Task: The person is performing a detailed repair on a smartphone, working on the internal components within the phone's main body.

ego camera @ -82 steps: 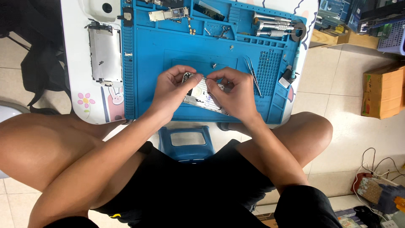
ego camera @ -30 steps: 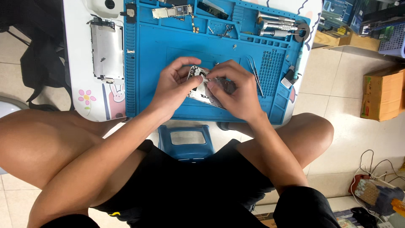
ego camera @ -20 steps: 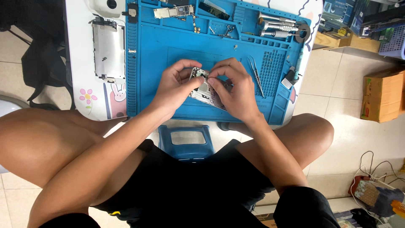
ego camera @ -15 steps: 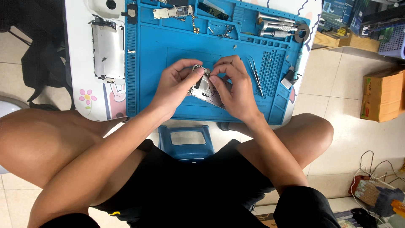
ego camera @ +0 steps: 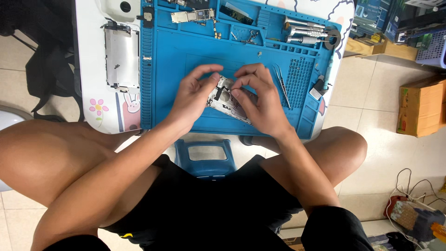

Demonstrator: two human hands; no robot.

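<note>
An opened phone housing [ego camera: 224, 97] lies tilted on the blue repair mat [ego camera: 172, 69], held between both hands. My left hand [ego camera: 193, 95] grips its left edge, thumb and fingers curled around it. My right hand [ego camera: 258, 100] covers its right half, fingertips pinching at a small part near the housing's top. Most of the housing is hidden under my fingers.
Tweezers [ego camera: 281, 84] lie on the mat right of my right hand. A circuit board [ego camera: 193, 16] and screwdrivers [ego camera: 304, 34] sit in the mat's top trays. A detached phone screen [ego camera: 121, 56] rests on the white table to the left. A cardboard box [ego camera: 420, 111] stands on the floor at the right.
The hands have drawn closer over the housing, and it has been lifted and tilted on the mat. My right fingers have shifted toward its top edge.
</note>
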